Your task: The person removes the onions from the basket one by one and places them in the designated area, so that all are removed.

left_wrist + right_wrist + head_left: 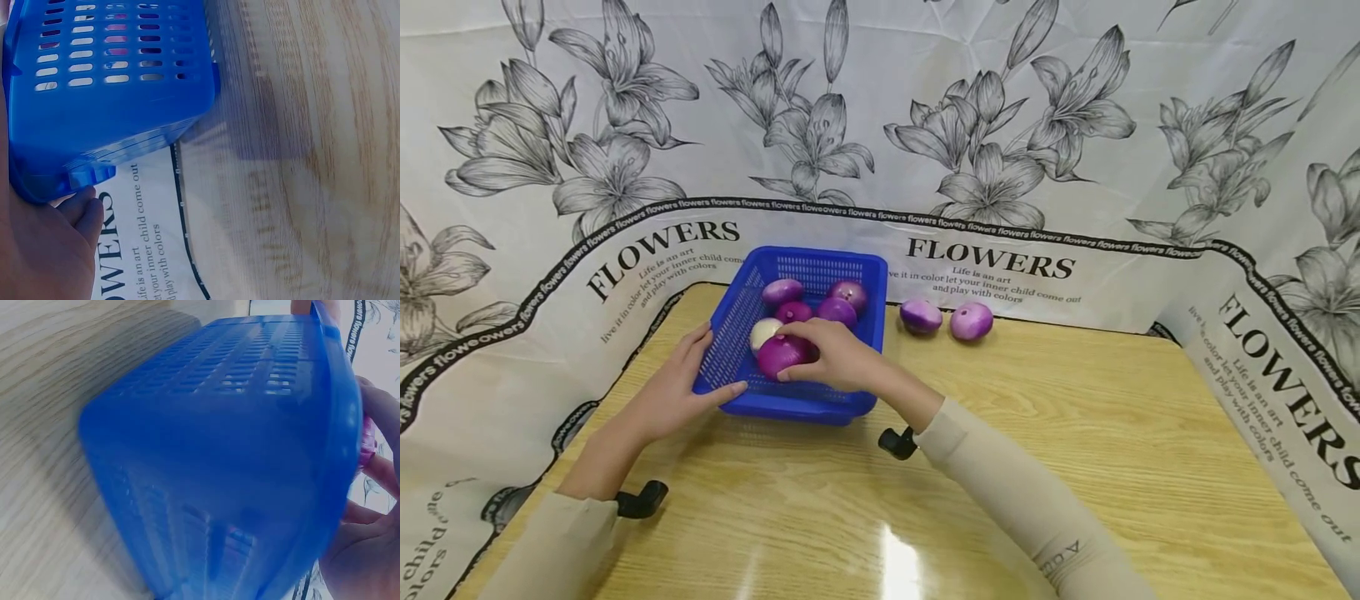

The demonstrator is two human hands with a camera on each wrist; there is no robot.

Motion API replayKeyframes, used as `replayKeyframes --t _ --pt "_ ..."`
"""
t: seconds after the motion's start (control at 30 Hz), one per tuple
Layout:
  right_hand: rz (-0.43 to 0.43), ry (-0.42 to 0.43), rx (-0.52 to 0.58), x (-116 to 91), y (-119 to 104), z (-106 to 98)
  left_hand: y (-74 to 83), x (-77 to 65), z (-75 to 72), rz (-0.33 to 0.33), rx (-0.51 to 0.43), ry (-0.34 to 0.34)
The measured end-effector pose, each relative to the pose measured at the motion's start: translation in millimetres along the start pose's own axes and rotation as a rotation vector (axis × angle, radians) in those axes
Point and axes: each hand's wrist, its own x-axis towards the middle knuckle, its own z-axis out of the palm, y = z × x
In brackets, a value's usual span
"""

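Observation:
A blue plastic basket (pixel 797 408) with slotted walls stands at the back left of the table. My left hand (pixel 673 396) holds its near-left corner, thumb along the front rim and fingers at the left side; the left wrist view shows fingertips curled beneath the rim. Inside the basket, my right hand (pixel 831 354) grips a purple-red onion (pixel 782 358) between thumb and fingers. Beside that onion sits a white onion (pixel 764 333), partly covered. Behind it lie several purple onions (pixel 782 292). The basket wall (pixel 206 425) hides most of the onions from the right wrist view.
Right of the basket, two purple-and-white onions, one nearer (pixel 921 317) and one farther right (pixel 972 321), rest by the back edge of the wooden table (pixel 1037 433). A flower-printed cloth (pixel 1000 150) hangs behind and along both sides.

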Motion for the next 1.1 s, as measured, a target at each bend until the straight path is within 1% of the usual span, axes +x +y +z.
replayKeyframes --t 0.17,0.33,0.43,0.63,0.77,0.97,1.1 --pt "-0.013 0.116 0.039 -16 9 -9 -1.3 0.6 1.6 0.005 0.0 0.006" --pt "-0.002 0.188 0.072 -35 19 -20 -2.0 0.3 1.8 0.006 -0.003 0.004" --pt "0.018 0.197 0.073 -47 26 -27 -2.4 -0.2 2.3 0.008 -0.006 0.003" --pt "0.055 0.214 0.108 -73 40 -48 -2.1 1.4 2.1 0.009 -0.009 0.005" --pt "0.066 0.235 0.09 -87 49 -58 -0.5 3.2 1.1 0.011 -0.005 0.001" --pt "0.123 0.236 0.101 -102 62 -64 0.0 4.7 -0.5 0.029 -0.008 0.009" --pt "0.141 0.231 0.068 -115 72 -66 -1.5 2.9 1.7 0.025 -0.002 0.006"
